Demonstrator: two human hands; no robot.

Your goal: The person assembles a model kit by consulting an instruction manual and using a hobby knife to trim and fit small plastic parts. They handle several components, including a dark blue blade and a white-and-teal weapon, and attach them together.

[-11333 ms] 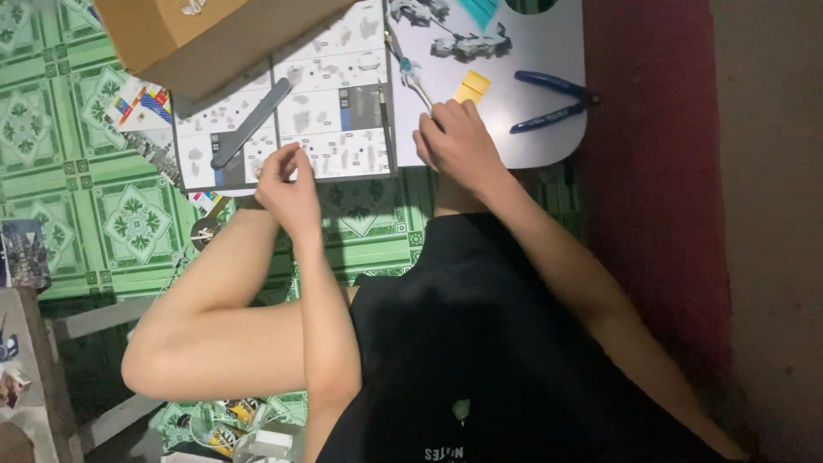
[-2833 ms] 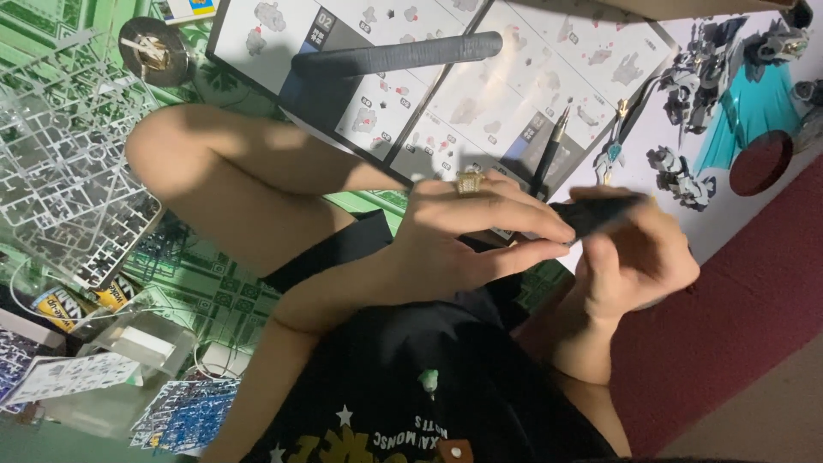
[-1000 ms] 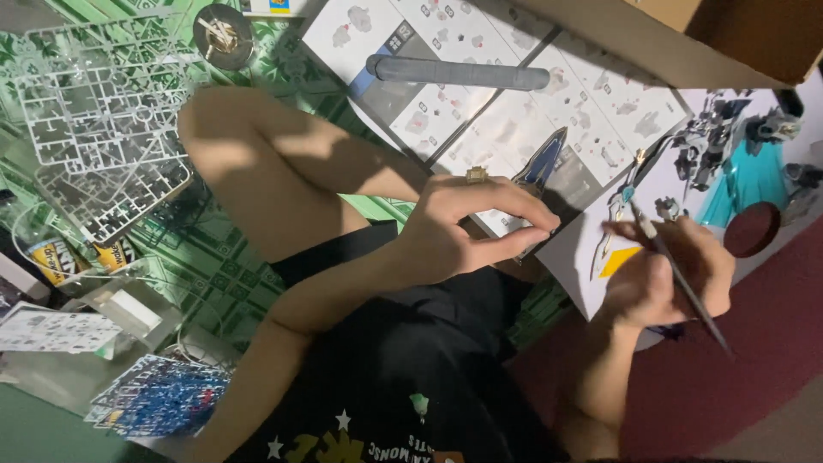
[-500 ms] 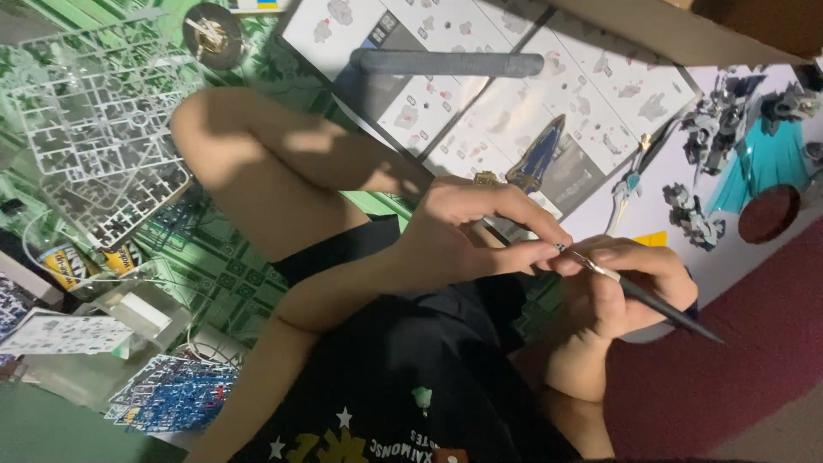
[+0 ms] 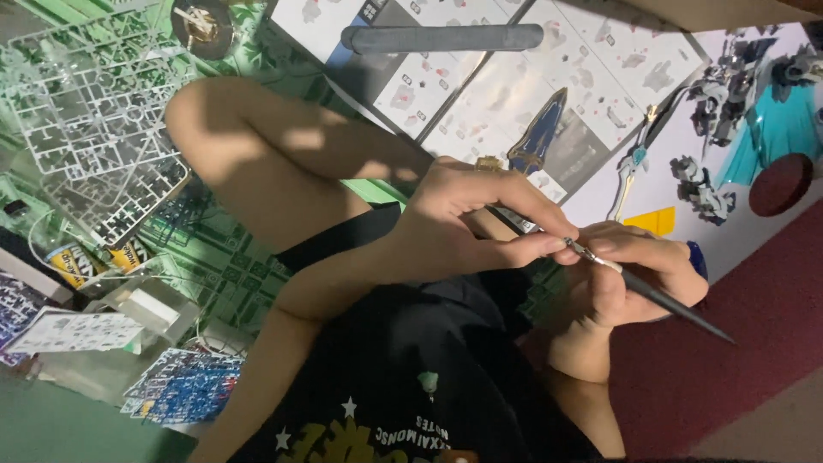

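My left hand [image 5: 467, 227] pinches a small dark part, mostly hidden by its fingertips. My right hand [image 5: 634, 279] grips a thin dark brush [image 5: 660, 300] with a metal ferrule, and the brush tip touches the pinched part right at the left fingertips. Both hands hover above my lap, just in front of printed instruction sheets [image 5: 591, 77]. A blue blade-shaped model part [image 5: 537, 137] lies on the sheets just beyond my left hand.
A grey sanding stick [image 5: 441, 39] lies across the sheets. White plastic part frames [image 5: 94, 120] are spread left of my knee, blue frames [image 5: 184, 386] lower left, small paint pots [image 5: 73, 261] beside them. Grey model figure pieces [image 5: 707, 184], a yellow chip [image 5: 656, 221] and a teal shape [image 5: 771, 120] sit at the right.
My right hand has brought the brush in from the right until its tip meets the part in my left hand. The left hand has stayed almost still.
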